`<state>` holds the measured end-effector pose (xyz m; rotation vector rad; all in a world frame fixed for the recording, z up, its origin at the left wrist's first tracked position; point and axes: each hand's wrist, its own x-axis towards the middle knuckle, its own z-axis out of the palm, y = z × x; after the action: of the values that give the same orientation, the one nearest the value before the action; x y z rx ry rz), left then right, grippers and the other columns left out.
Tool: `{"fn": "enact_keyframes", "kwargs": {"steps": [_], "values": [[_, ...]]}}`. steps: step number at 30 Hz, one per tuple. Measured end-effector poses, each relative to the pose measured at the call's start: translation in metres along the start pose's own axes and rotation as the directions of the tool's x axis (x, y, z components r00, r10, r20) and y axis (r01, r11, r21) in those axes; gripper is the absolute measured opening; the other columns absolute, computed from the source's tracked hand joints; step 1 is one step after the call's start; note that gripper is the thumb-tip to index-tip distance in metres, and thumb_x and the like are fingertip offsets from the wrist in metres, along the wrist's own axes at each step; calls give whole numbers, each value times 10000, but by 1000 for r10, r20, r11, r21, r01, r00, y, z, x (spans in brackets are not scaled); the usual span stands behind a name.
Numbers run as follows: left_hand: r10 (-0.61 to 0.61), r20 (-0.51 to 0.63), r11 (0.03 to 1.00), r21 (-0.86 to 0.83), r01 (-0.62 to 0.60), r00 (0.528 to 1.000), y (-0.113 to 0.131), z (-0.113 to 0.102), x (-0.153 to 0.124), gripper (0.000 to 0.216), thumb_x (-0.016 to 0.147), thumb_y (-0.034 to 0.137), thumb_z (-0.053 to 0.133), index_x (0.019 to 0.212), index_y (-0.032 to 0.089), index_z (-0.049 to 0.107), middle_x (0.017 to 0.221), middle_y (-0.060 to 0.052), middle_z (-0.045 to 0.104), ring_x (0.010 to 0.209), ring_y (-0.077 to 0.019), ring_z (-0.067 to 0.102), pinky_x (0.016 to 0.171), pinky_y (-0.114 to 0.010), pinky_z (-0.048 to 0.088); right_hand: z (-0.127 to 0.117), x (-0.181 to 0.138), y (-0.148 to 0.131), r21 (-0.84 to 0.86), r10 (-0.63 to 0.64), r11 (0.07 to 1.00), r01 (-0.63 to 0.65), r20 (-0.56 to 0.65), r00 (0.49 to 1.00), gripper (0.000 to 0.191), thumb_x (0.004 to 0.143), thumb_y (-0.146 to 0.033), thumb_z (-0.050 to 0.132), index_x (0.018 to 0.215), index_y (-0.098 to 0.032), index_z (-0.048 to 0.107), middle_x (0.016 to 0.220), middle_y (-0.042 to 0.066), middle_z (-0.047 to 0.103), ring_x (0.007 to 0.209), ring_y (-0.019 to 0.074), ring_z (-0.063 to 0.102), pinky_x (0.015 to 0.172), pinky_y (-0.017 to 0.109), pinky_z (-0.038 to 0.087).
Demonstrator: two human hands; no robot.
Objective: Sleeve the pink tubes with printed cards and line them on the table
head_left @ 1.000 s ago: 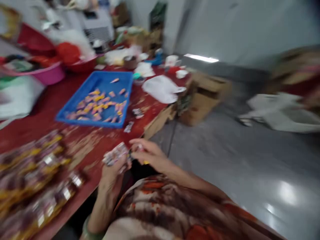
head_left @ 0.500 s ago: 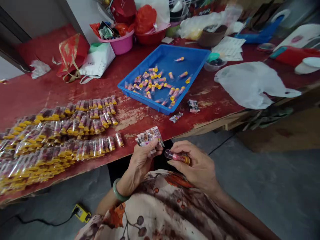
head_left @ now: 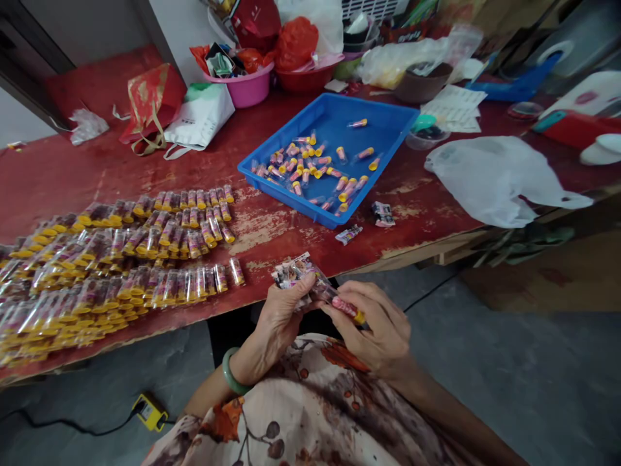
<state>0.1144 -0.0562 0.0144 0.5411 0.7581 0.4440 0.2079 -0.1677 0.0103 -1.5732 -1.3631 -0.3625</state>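
Observation:
My left hand (head_left: pixel 279 320) is closed on several small printed packets (head_left: pixel 292 268), its thumb pressed over them. Between the fingers and thumb of my right hand (head_left: pixel 377 330) is a clear tube (head_left: pixel 344 306) with pink contents and a yellow cap. The tube's clear end meets the packets at my left thumb; whether a packet is inside it I cannot tell. Beyond my hands, two more wrapped packets (head_left: pixel 348 234) lie near the table edge. A blue tray (head_left: pixel 286 202) behind them holds several similar yellow-capped tubes.
Rows of stacked tubes (head_left: pixel 179 285) cover the left side of the red table (head_left: pixel 272 223). A white plastic bag (head_left: pixel 485 175) lies at right. Paper bags (head_left: pixel 198 120) and a pink basin (head_left: pixel 250 87) stand at the back. A yellow power socket (head_left: pixel 151 412) is on the floor.
My right hand has brought the tube left, up against the packets in my left hand. The tube's clear end now overlaps them. The whole view has shifted slightly.

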Motion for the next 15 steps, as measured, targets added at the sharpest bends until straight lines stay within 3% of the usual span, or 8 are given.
{"fn": "enact_keyframes", "kwargs": {"steps": [4,9,12,15], "values": [[2,4,1000,0,-2,1000,1,-2,0,322,609,297,846,828,126,682,715,-20,692,595,-122,635,590,-244,548,0,3,2,-39,-62,997,64,38,997,234,767,-57,681,951,-170,591,845,70,636,807,182,633,711,315,560],[48,-27,999,-18,-49,998,0,-1,3,324,598,298,851,816,123,687,723,-17,684,591,-115,619,573,-238,538,2,2,4,-222,-310,917,333,130,942,190,757,-56,691,902,-165,633,822,82,668,885,239,638,731,368,555],[103,-48,995,-2,-103,994,-2,-1,4,328,581,294,861,796,113,692,709,-26,686,573,-115,618,585,-247,541,7,1,6,-36,-143,989,145,59,988,213,762,-54,683,937,-163,632,848,77,659,847,209,641,726,346,565],[124,-67,992,24,-123,990,-3,-2,5,319,590,313,854,781,111,697,689,-32,685,554,-114,612,579,-251,534,11,2,8,141,53,989,-51,-11,999,244,771,-52,669,985,-163,629,893,80,648,792,180,643,695,313,568]]}}
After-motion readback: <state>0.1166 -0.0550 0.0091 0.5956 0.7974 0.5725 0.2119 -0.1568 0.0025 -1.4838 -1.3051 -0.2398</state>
